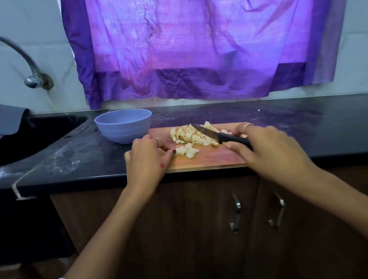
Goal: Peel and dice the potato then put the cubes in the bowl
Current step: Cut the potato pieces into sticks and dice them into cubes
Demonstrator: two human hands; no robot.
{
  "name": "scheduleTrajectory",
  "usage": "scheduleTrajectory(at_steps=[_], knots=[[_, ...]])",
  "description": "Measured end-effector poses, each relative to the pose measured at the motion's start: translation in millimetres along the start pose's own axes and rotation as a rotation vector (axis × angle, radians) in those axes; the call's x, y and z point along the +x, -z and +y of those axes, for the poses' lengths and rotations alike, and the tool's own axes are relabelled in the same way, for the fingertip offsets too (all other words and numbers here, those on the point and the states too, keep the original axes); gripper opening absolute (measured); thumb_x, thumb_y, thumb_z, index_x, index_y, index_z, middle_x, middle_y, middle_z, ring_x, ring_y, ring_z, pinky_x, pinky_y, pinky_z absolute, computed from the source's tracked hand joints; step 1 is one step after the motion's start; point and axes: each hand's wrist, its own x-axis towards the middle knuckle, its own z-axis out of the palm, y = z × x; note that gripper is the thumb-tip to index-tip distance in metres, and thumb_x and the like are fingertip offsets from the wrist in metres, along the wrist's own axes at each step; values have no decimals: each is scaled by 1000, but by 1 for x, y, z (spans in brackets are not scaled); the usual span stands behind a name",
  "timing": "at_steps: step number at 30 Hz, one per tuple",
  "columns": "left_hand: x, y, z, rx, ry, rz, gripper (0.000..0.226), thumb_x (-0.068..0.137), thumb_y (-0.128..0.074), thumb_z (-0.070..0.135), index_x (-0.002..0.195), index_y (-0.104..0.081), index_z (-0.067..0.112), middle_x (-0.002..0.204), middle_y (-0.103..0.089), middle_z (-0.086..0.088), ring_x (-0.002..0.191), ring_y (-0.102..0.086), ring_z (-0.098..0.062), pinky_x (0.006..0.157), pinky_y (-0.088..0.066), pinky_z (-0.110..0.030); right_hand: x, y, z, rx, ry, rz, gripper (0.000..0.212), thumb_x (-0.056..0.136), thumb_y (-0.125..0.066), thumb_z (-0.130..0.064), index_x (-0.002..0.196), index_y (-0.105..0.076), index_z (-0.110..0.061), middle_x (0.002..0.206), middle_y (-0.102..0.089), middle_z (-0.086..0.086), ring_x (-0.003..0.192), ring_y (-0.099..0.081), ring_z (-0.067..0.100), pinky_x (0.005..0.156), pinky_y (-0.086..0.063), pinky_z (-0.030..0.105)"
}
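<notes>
A black countertop [284, 121] ran under a purple curtain [195, 42], with a sink [29, 136] and tap [14, 56] at the left and a wooden cutting board [212, 159] at the front edge. The right hand [271, 147] was curled round the black handle of a knife [217, 134], whose blade lay over the heap of potato cubes [191, 138] on the board, its long axis running from the hand up and left toward the tip. The left hand [148, 158] rested at the board's left end, fingers loosely bent, fingertips touching the nearest cubes; the lilac bowl [124, 127] stood just beyond the board's far-left corner.
</notes>
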Motion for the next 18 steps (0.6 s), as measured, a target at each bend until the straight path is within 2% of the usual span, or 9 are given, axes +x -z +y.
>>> scheduleTrajectory(at_steps=[2,4,7,10,12,15,18], knots=[[6,0,5,19,-15,-28,16,86,-67,41,91,-74,27,103,-60,4,107,-49,-22,83,-36,-39,-2,2,19,99,-34,6,25,90,-52,-49,108,-58,-32,92,-57,-4,98,-57,27,70,-41,35],[13,-1,8,29,-13,-52,13,86,-67,39,91,-74,28,101,-58,5,107,-49,-23,83,-37,-38,-10,5,31,154,-20,-10,29,85,-50,-57,105,-57,-37,88,-61,-6,89,-59,24,75,-48,40],[21,-1,8,-66,28,-82,14,88,-66,34,97,-73,26,91,-62,4,95,-53,-20,82,-41,-34,-21,5,37,172,21,-80,45,76,-41,-70,109,-58,-45,94,-65,-6,89,-60,19,76,-50,42],[22,-4,6,-243,92,-56,24,96,-55,28,112,-69,17,75,-60,10,80,-53,-12,75,-40,-28,-17,0,39,92,57,-104,29,86,-51,-55,113,-59,-47,105,-61,-14,100,-56,12,72,-44,33],[22,-5,2,-277,112,2,28,98,-50,24,118,-66,13,85,-63,3,81,-55,-13,73,-39,-27,-6,-4,33,41,96,-96,27,90,-52,-50,115,-59,-43,109,-61,-15,102,-51,8,69,-38,31],[22,-7,-3,-263,123,18,27,98,-47,19,117,-65,10,103,-67,-7,83,-55,-16,73,-39,-27,19,-16,23,-27,123,-57,24,94,-51,-47,113,-61,-37,109,-63,-11,102,-55,14,66,-36,31],[24,-12,-6,-191,126,-14,24,98,-48,20,111,-65,11,100,-66,-6,80,-52,-15,73,-40,-30,45,-34,16,-68,95,-38,22,95,-50,-45,114,-60,-37,110,-65,-6,103,-58,20,66,-35,32]])
